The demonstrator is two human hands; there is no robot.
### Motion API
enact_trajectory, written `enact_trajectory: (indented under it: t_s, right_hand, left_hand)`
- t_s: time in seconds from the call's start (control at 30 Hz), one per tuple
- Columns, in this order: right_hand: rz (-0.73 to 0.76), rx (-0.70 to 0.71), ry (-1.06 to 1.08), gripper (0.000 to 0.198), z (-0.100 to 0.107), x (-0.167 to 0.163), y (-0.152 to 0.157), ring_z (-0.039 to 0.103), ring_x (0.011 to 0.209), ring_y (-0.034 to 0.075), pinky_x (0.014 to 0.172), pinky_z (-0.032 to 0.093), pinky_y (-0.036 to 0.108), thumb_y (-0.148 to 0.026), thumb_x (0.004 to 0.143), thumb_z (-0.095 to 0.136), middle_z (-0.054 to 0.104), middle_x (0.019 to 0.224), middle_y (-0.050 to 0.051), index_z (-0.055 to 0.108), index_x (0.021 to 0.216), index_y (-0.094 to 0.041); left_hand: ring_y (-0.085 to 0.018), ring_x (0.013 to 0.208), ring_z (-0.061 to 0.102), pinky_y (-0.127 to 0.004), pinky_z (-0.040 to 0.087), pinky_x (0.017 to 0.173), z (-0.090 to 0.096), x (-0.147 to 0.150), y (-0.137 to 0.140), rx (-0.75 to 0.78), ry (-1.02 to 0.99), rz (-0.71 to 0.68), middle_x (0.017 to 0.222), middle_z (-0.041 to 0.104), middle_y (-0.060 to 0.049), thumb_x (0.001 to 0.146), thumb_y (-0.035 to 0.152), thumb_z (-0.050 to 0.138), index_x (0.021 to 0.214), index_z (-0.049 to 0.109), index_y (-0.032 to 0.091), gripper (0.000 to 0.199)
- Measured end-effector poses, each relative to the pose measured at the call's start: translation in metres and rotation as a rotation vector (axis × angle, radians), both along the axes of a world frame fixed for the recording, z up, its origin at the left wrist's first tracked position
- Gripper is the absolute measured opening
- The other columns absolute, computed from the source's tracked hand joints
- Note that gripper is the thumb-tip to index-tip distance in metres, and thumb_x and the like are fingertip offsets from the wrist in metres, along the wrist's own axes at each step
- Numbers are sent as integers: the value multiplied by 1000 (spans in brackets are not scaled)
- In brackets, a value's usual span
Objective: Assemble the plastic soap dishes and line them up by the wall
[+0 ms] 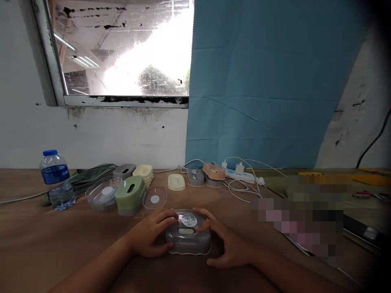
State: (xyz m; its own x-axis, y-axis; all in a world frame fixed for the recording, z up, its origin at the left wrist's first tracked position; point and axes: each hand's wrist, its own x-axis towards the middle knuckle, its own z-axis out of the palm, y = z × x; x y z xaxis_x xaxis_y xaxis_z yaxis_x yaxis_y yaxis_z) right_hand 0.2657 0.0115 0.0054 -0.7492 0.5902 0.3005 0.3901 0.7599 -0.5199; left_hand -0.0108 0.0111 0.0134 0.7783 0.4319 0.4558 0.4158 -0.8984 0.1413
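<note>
- Container (191, 245), one, grey and see-through, round label (189, 220) on top: sat on the brown table (39, 244), between the two hands.
- Left hand (152, 234): fingers spread and bent over the container's upper left, thumb at its lower left side.
- Right hand (230, 242): spread, fingers over the container's upper right, thumb extended near its lower right corner.
- Clear piece (146, 202) with round white label: just beyond the left hand.
- Green stack (130, 194), clear stack (93, 199) and cream stack (146, 171): farther out, beyond the left hand.
- Cream lid (176, 182), single: beyond the gap between hands.
- Grey box (195, 179) and peach piece (214, 171): farther off, ahead of the right hand.
- Power strip (242, 176), white, plugged: beyond the right hand.
- Water bottle (58, 179), blue-capped: upright, well left of the left hand.
</note>
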Motion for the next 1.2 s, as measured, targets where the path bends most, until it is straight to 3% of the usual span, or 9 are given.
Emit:
enact_trajectory:
  t_s: [0.13, 0.23, 0.37, 0.5, 0.67, 0.8, 0.93, 1.07, 1.2]
  right_hand:
    - [-55, -100, 81, 55, -6, -2, 3, 23, 128, 25, 100, 28, 40, -31, 66, 67, 19, 138, 9, 44, 115, -24]
    - [-63, -147, 156, 75, -10, -3, 8, 22, 128, 26, 102, 26, 41, -36, 64, 70, 20, 138, 10, 32, 127, -25]
    - [-29, -263, 231, 99, -15, 0, 11, 35, 121, 24, 101, 28, 40, -35, 60, 73, 30, 133, 12, 10, 136, -24]
    - [-30, -241, 235, 108, -17, 4, 13, 34, 120, 26, 100, 26, 41, -30, 55, 73, 23, 136, 14, 2, 136, -22]
    - [33, -147, 210, 88, -10, 7, 13, 38, 113, 25, 95, 32, 39, -38, 59, 63, 32, 125, 14, 15, 130, -18]
    - [52, 95, 79, 51, 3, 5, 7, 40, 108, 26, 93, 31, 38, -41, 62, 54, 40, 115, 11, 45, 106, -19]
    - [109, 218, -37, 37, 8, 0, 2, 48, 92, 23, 86, 34, 38, -44, 60, 52, 49, 98, 8, 52, 89, -20]
    - [173, 281, -12, 39, 4, -4, 4, 48, 85, 23, 81, 35, 40, -47, 58, 52, 51, 91, 7, 52, 85, -18]
    - [189, 280, 3, 38, 2, -4, 5, 48, 86, 22, 80, 35, 39, -46, 59, 53, 51, 91, 7, 52, 86, -18]
  left_hand:
    - [-23, 114, 43, -36, 38, 94, -1, 1, -1, 0, -11, -7, 118, 50, -12, 77, 30, 52, 116, 41, 18, 42]
    - [-22, 112, 46, -35, 40, 93, -2, 2, -1, -22, -60, 28, 117, 51, -12, 80, 31, 50, 116, 41, 18, 39]
    - [-19, 103, 52, -31, 44, 87, -7, 2, -1, -37, -179, 134, 112, 54, -9, 83, 27, 47, 116, 40, 20, 34]
    - [-16, 102, 53, -28, 46, 85, -14, 1, 5, 75, -342, 194, 113, 54, -8, 86, 17, 41, 116, 38, 21, 30]
    - [-17, 108, 51, -29, 45, 86, -15, -3, 10, 201, -232, 162, 121, 52, -9, 87, 11, 34, 111, 47, 21, 29]
    - [-16, 97, 55, -26, 46, 83, -6, -6, 7, 43, -58, 141, 116, 53, -7, 85, 12, 35, 98, 58, 21, 27]
    - [-14, 89, 55, -26, 45, 82, -1, -8, 7, -43, 57, 93, 125, 41, -9, 80, 20, 48, 98, 59, 20, 20]
    - [-18, 93, 52, -29, 43, 79, -5, -8, 12, 187, 177, 102, 120, 46, -9, 85, 20, 43, 95, 60, 20, 20]
    - [-16, 79, 50, -29, 38, 72, -8, -7, 17, 430, 224, 127, 101, 58, -5, 89, 22, 40, 98, 58, 22, 20]
